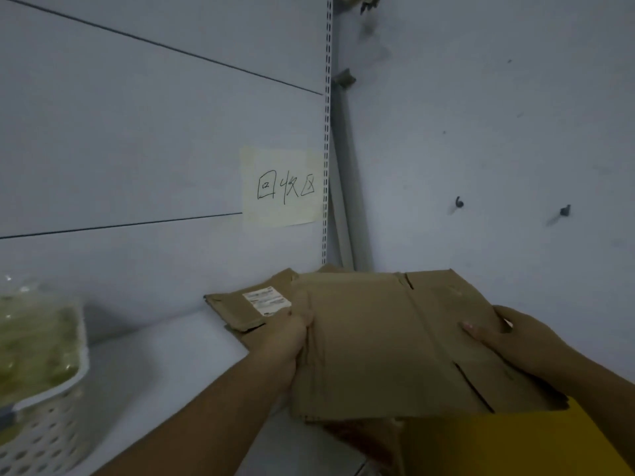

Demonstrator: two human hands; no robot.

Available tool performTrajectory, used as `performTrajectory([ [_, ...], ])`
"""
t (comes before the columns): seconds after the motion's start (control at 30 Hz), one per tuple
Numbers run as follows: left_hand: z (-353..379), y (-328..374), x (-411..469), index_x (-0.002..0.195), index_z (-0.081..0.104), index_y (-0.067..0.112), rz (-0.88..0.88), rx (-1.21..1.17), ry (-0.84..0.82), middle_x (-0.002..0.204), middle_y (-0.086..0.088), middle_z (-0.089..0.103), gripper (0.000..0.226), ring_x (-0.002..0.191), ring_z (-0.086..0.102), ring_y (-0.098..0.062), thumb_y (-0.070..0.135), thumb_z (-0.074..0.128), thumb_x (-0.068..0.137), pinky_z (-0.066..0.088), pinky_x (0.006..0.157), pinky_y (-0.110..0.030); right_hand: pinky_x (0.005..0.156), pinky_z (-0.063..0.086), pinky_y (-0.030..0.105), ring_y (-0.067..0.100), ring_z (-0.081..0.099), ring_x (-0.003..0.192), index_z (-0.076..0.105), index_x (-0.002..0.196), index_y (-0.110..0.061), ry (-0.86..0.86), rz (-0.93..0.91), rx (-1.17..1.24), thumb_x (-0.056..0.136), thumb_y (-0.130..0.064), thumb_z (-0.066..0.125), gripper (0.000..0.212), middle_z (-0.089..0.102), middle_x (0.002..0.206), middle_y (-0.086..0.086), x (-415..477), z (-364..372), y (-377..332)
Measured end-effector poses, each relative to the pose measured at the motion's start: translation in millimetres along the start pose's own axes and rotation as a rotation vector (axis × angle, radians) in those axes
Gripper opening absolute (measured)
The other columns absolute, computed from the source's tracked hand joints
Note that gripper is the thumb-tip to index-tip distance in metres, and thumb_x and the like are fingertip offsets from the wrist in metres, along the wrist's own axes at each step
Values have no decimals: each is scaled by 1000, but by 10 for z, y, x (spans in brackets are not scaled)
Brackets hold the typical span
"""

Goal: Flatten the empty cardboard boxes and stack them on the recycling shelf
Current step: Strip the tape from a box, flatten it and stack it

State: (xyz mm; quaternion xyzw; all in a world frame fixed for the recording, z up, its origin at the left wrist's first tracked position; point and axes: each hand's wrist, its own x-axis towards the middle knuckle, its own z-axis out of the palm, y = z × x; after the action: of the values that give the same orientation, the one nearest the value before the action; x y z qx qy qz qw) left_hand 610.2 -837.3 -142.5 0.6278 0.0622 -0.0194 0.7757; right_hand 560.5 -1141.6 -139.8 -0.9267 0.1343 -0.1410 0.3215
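A flattened brown cardboard box (385, 341) is held level over the white shelf (178, 359). My left hand (288, 341) grips its left edge, fingers hidden beneath. My right hand (505, 338) holds its right side, thumb lying on top. Under and behind it lies another flattened box (237, 305) with a white shipping label, resting on the shelf against the back panel. More cardboard and something yellow (498, 444) show below the held box at the bottom right.
A yellow note (283, 187) with handwritten characters sticks to the back panel above the boxes. A white perforated basket (44, 431) with a greenish packet stands at the shelf's left. A slotted upright (327, 132) and a wall close off the right side.
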Motion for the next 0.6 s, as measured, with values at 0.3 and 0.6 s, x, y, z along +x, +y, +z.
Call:
performTrajectory([
  [0.3,-99,121,389,138,34,31,250,218,225,115,5,50,48,90,54,-8,24,51,94,48,62,-16,92,41,41,34,54,112,52,129,-10,-207,-215,138,86,-41,61,53,55,130,16,1343,568,-295],
  [0.6,-564,85,1134,125,43,32,205,595,411,124,-1,46,61,89,55,-14,44,72,73,48,70,-28,84,42,32,28,58,108,51,127,-12,-195,-480,-91,85,-57,52,61,61,122,11,2375,1416,-1152],
])
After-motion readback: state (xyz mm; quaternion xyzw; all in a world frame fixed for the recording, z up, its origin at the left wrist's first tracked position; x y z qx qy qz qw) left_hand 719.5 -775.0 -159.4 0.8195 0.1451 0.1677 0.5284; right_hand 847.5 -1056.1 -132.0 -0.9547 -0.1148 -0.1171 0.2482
